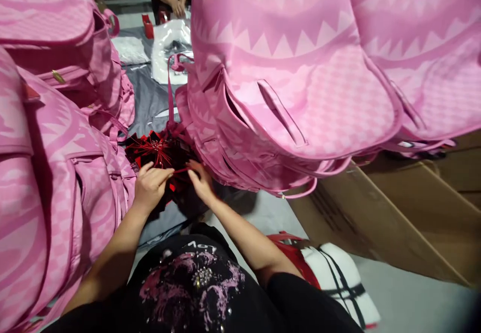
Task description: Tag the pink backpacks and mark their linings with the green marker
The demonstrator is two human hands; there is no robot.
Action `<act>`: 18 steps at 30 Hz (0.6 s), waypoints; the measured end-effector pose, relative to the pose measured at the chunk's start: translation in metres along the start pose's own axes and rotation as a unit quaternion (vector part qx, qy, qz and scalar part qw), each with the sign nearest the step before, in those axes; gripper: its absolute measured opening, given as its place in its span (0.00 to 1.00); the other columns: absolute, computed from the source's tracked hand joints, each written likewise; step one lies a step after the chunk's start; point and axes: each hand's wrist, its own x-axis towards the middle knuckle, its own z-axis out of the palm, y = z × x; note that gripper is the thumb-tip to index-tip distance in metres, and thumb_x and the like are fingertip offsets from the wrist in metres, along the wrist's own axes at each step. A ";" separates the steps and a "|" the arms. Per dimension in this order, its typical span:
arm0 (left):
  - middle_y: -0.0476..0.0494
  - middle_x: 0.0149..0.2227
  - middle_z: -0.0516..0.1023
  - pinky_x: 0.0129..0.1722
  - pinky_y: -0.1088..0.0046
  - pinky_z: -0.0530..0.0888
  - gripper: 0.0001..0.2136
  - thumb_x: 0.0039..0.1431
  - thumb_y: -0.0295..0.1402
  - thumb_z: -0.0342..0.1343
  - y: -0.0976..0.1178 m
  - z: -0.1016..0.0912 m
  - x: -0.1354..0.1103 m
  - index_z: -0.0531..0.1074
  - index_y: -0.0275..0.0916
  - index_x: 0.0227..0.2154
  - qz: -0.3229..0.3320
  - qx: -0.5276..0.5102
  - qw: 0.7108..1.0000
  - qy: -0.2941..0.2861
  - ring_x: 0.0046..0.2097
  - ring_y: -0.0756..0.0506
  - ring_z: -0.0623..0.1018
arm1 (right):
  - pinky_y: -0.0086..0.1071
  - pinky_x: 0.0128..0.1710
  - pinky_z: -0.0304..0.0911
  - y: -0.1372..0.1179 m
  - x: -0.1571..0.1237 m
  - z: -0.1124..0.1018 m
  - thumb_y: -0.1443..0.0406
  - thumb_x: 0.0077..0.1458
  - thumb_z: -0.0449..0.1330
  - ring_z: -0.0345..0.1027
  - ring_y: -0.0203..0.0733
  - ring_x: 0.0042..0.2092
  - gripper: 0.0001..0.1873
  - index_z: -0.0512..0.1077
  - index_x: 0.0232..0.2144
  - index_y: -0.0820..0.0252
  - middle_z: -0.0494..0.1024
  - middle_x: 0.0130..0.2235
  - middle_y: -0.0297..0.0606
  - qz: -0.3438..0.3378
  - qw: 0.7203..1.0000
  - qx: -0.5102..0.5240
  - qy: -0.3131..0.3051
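Between my two hands a thin red cord [181, 171] is stretched. My left hand [151, 187] pinches one end of it, fingers closed. At the other end, my right hand [201, 183] is closed on the cord with thumb and fingertips. Just beyond both hands lies a heap of red and black tags [160, 145] with thin red strings fanning out on top. What hangs on the held cord, if anything, cannot be made out. Close to my right hand stands a pink backpack [300, 87]; another pink backpack [93, 173] is beside my left hand.
More pink backpacks [424, 62] crowd both sides. Clear plastic bags [171, 47] lie on the grey table cover [150, 90], where another person's hands [178, 7] are at work. Open cardboard boxes [376, 213] and a white bundle with black straps [341, 278] are at lower right.
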 end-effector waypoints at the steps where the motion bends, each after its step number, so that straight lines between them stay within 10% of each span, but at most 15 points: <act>1: 0.47 0.37 0.84 0.58 0.62 0.67 0.10 0.65 0.28 0.52 0.000 0.008 -0.009 0.79 0.42 0.41 0.010 -0.020 0.996 -0.090 0.38 0.48 0.81 | 0.44 0.58 0.64 -0.002 -0.018 -0.012 0.59 0.66 0.49 0.74 0.44 0.51 0.23 0.64 0.61 0.56 0.77 0.53 0.43 0.013 1.000 0.020 0.009; 5: 0.47 0.35 0.83 0.55 0.61 0.69 0.11 0.63 0.28 0.51 0.004 0.040 -0.034 0.79 0.43 0.38 0.026 -0.064 0.957 -0.281 0.39 0.46 0.80 | 0.38 0.46 0.72 -0.010 -0.081 -0.035 0.55 0.61 0.57 0.77 0.39 0.40 0.24 0.66 0.58 0.55 0.80 0.47 0.41 0.106 0.981 0.164 0.013; 12: 0.45 0.33 0.83 0.54 0.59 0.68 0.08 0.61 0.29 0.55 0.018 0.067 -0.044 0.79 0.42 0.31 -0.003 -0.086 0.923 -0.375 0.38 0.43 0.80 | 0.42 0.45 0.74 0.000 -0.137 -0.029 0.51 0.56 0.58 0.79 0.44 0.42 0.22 0.72 0.47 0.59 0.81 0.47 0.48 0.226 0.963 0.125 0.073; 18: 0.49 0.44 0.82 0.48 0.73 0.71 0.12 0.66 0.32 0.51 0.055 0.087 -0.062 0.77 0.48 0.48 -0.060 -0.148 0.908 -0.388 0.45 0.47 0.80 | 0.39 0.39 0.76 0.021 -0.138 -0.028 0.55 0.62 0.47 0.79 0.43 0.35 0.21 0.71 0.44 0.62 0.82 0.40 0.46 0.283 0.957 -0.013 0.066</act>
